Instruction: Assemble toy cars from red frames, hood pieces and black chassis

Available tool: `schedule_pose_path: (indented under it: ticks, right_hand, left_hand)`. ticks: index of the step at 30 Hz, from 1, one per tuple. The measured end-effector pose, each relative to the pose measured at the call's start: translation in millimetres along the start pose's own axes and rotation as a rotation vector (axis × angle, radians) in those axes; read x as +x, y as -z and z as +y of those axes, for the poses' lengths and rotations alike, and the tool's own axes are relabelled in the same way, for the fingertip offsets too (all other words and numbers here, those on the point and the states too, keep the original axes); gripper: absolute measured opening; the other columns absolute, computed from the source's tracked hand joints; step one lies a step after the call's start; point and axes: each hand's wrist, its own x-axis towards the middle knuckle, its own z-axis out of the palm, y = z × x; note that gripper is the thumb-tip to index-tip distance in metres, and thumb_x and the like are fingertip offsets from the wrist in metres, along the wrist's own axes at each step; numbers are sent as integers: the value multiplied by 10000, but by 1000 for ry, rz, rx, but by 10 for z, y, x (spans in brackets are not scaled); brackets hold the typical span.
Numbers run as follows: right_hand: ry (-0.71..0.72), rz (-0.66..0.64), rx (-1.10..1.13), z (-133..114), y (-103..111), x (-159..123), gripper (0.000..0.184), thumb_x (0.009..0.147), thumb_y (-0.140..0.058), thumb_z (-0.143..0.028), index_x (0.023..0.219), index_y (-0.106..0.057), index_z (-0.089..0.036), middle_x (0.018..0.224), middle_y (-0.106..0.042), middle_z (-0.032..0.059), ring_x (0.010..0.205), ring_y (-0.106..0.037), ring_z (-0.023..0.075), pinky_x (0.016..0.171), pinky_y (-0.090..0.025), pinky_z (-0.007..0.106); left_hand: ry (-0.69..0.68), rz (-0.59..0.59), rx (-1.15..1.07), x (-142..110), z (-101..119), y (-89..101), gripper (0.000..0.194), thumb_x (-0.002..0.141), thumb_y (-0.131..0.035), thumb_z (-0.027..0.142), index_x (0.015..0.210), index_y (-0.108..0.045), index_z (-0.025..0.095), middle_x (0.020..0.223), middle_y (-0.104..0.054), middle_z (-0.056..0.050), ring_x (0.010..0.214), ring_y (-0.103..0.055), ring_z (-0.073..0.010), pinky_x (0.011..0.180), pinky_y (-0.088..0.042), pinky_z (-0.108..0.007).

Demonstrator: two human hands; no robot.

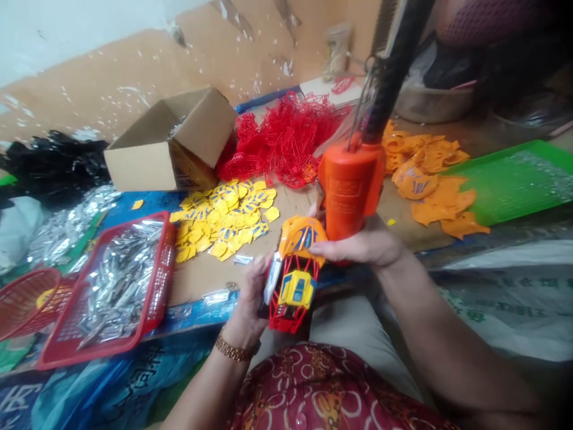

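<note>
A toy car point(295, 275) with an orange hood, red frame bars and a yellow roof is held over my lap. My left hand point(251, 295), with a bracelet at the wrist, is closed around its left and lower side. My right hand point(371, 243) presses its thumb on the orange hood; its other fingers are mostly hidden. Right beside that hand hangs an orange tool point(351, 191) on a thick black cord, covering part of the hand. Whether the right hand also touches this tool is unclear.
Yellow parts point(228, 218) lie left of the car, red frames point(289, 140) behind them. A cardboard box point(165, 149) and a red basket point(154, 286) of silvery pieces stand left. Orange shells point(425, 179) and a green tray point(505, 179) sit right.
</note>
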Motion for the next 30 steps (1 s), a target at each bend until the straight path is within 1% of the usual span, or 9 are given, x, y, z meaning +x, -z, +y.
schedule_pose_path:
  ticks: [2, 4, 6, 9, 13, 18, 22, 26, 30]
  right_hand:
    - [5, 30, -67, 11, -8, 22, 406, 470, -874, -272, 821, -683, -198, 870, -710, 7, 793, -670, 168, 793, -593, 334]
    - [-6, 28, -127, 8, -25, 41, 393, 472, -864, -317, 806, -695, -200, 855, -717, 16, 778, -666, 183, 768, -592, 354]
    - [-8, 11, -170, -1, -48, 60, 361, 480, -846, -349, 773, -695, -201, 831, -714, 19, 772, -657, 193, 746, -587, 362]
    - [11, 8, -224, -10, -90, 87, 329, 486, -828, -372, 719, -670, -202, 790, -692, 13, 766, -635, 193, 722, -573, 356]
    - [44, 38, -247, -34, -151, 93, 241, 585, -777, -354, 707, -639, -198, 725, -659, 9, 668, -609, 162, 643, -550, 331]
    - [112, 131, -120, -66, -163, 55, 149, 671, -728, -261, 785, -641, -222, 792, -691, 15, 602, -621, 143, 519, -532, 294]
    - [182, 155, -105, -30, -119, 12, 209, 687, -726, -239, 879, -646, -259, 805, -703, -1, 572, -618, 140, 528, -544, 313]
    - [163, 121, -124, 31, -115, -51, 184, 702, -725, -275, 867, -642, -278, 732, -678, 3, 747, -685, 209, 586, -563, 337]
    - [133, 166, -74, -23, -139, -119, 249, 702, -715, -243, 941, -651, -270, 694, -644, -22, 583, -626, 156, 519, -529, 318]
  left_hand:
    - [-125, -12, 130, 14, 84, 31, 734, 631, -799, 608, 1235, -658, 214, 1296, -670, -100, 1227, -591, -353, 1019, -498, -436]
    - [-202, -130, 324, 17, 199, 28, 866, 581, -870, 530, 1341, -591, 221, 1424, -589, -110, 1325, -509, -383, 1104, -430, -465]
    - [-237, -197, 497, 21, 310, -10, 868, 654, -864, 428, 1422, -510, 231, 1482, -539, -115, 1367, -472, -378, 1142, -388, -489]
    - [-247, -157, 556, 56, 372, -73, 757, 721, -834, 313, 1404, -523, 214, 1432, -587, -117, 1348, -501, -359, 1124, -416, -480]
    - [-133, -33, 189, 103, 228, -74, 514, 715, -829, 316, 1180, -662, 172, 1092, -755, -90, 1127, -673, -322, 1002, -531, -439]
    - [101, -14, -346, 45, 26, 28, 315, 674, -846, 297, 897, -674, 155, 777, -755, -36, 858, -751, -287, 914, -586, -486]
    - [122, -27, -478, 16, -63, 113, 323, 719, -809, 332, 944, -680, 140, 841, -768, -69, 851, -750, -294, 885, -592, -497]
    - [148, -95, -527, 39, -116, 147, 383, 714, -804, 410, 955, -687, 136, 810, -768, -71, 706, -743, -245, 681, -621, -359]
    - [201, -102, -529, 32, -169, 190, 449, 675, -825, 450, 949, -691, 120, 751, -764, -73, 635, -737, -227, 597, -603, -295]
